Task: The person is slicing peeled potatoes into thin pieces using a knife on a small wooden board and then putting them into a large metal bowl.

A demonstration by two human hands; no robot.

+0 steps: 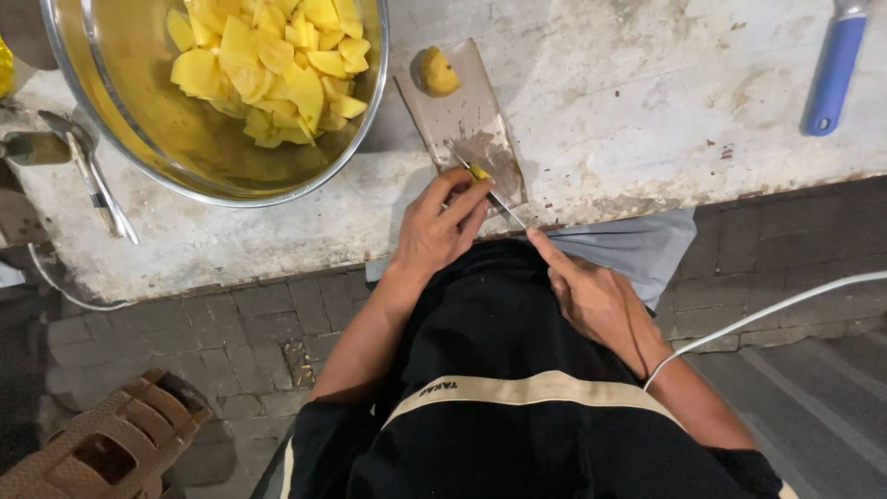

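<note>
Head view: you look down over your lap at a worn, pale bench (647, 102) with a small cutting board (467, 111) at its near edge.
Left hand: your left hand (439, 226) is clenched around a small yellow potato piece (479, 172), pinning it on the near end of the board.
Right hand: your right hand (596, 296) is closed on the handle of a knife (494, 194), index finger stretched along it, the blade meeting the piece under your left fingers.
Done so far: the steel bowl (365, 111) at upper left holds a good heap of yellow potato slices (268, 65), so much of the cutting looks finished.
Left to do: the piece in your grip looks nearly used up; one peeled potato chunk (437, 71) waits at the far end of the board, apart from the knife.
Other things: a blue-handled tool (834, 74) lies far right, metal spoons (97, 180) left of the bowl, a brown sandal (111, 439) on the brick floor.
</note>
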